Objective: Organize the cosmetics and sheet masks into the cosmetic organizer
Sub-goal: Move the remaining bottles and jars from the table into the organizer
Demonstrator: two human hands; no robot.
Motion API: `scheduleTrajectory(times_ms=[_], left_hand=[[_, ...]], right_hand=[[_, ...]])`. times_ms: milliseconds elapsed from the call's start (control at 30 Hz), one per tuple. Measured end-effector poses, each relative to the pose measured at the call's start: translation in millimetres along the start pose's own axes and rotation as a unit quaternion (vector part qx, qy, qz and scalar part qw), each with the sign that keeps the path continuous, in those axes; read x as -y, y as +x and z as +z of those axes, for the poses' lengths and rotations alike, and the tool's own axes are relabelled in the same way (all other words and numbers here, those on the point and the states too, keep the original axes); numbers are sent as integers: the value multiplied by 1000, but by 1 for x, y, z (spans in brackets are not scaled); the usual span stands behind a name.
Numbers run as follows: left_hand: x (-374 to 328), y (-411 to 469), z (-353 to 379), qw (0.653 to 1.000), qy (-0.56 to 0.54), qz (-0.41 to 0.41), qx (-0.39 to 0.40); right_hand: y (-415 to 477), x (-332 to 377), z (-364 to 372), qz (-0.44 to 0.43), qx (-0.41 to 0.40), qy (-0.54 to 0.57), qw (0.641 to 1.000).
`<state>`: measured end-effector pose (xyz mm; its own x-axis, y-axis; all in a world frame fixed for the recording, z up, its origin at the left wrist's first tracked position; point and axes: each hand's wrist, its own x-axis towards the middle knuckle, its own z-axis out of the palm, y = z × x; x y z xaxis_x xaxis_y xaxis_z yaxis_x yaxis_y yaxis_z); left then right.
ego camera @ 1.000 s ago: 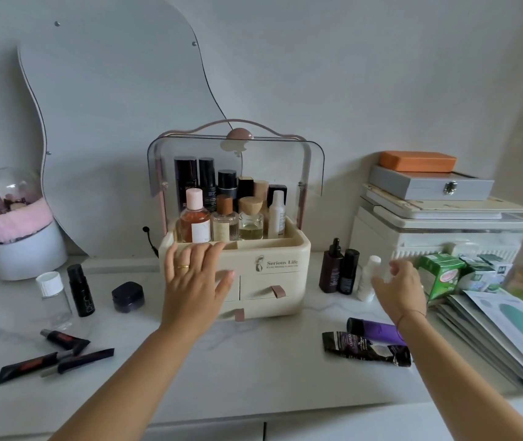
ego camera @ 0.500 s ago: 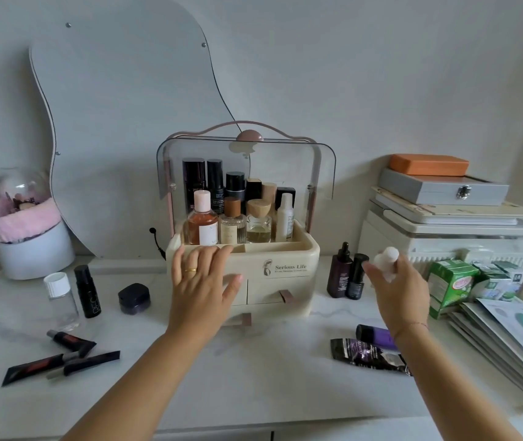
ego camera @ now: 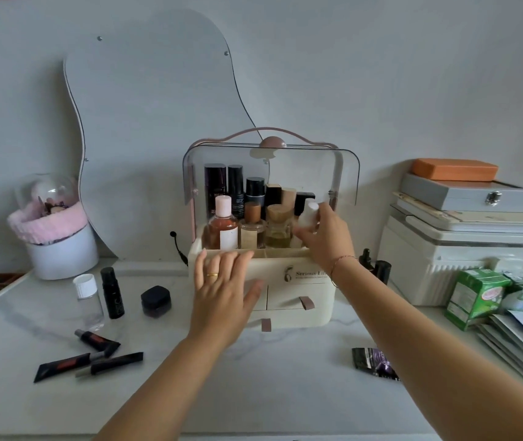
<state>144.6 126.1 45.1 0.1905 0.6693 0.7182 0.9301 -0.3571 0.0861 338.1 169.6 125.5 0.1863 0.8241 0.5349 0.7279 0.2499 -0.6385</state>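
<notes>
In the head view, the left hand (ego camera: 225,291) is lying flat, fingers straight and spread, against the front of the cream plastic cosmetic organizer (ego camera: 301,275), its fingertips reaching the top rim. The right hand (ego camera: 324,240) is gripping a small white plastic bottle (ego camera: 308,214) between curled fingers and thumb, holding it cap uppermost over the right end of the organizer's open top tray, under the raised clear lid (ego camera: 343,173) and just beside a glass bottle with a wooden cap (ego camera: 277,224). Behind the right wrist two dark dropper bottles (ego camera: 379,270) are standing on the white marble table (ego camera: 285,393). Under the right forearm a black and purple tube (ego camera: 373,362) is lying flat. Well to the right of that arm a stack of flat sheet masks (ego camera: 514,342) is sitting at the table edge. Left of the left hand a clear bottle with a white cap (ego camera: 87,300), a slim black bottle (ego camera: 112,292) and a squat black jar (ego camera: 156,301) are standing, with three dark tubes (ego camera: 63,366) lying nearer the camera
</notes>
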Motion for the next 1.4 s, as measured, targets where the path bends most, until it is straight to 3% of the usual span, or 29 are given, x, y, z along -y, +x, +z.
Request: scheduleTrajectory(times_ms=[333,600,733,900,1000,1067,1133,1233,1300,1400], left_hand=[[0,0,1,1000,3,1,-1],[0,0,2,1000,4,4,-12],[1,1,4,1000,9,7,-15],[1,-1,-2,1000,9,18,23],[7,-9,-13,997,-62,21,30],[24,-21,-23,995,-97,-14,-14],[52,-34,-35,984,-105,-80,-121],[106,-45,-51,922,-119,-268,-251],[141,-47,-55,878,-178,-390,-214],[178,-52,-48,850,-267,-449,-68]], right_hand=[[-3,-4,6,6,-62,10,998],[-11,-4,8,26,-68,-2,997],[-35,-5,10,-20,-69,1,997],[-77,-14,12,-118,-69,-86,987],[-85,-24,5,-156,-37,-138,977],[-87,-27,2,-162,-12,-150,975],[-89,-30,3,-167,-2,-159,973],[-91,-27,6,-165,-6,-166,972],[-91,-25,9,-165,-17,-172,971],[-91,-26,13,-168,-31,-182,968]])
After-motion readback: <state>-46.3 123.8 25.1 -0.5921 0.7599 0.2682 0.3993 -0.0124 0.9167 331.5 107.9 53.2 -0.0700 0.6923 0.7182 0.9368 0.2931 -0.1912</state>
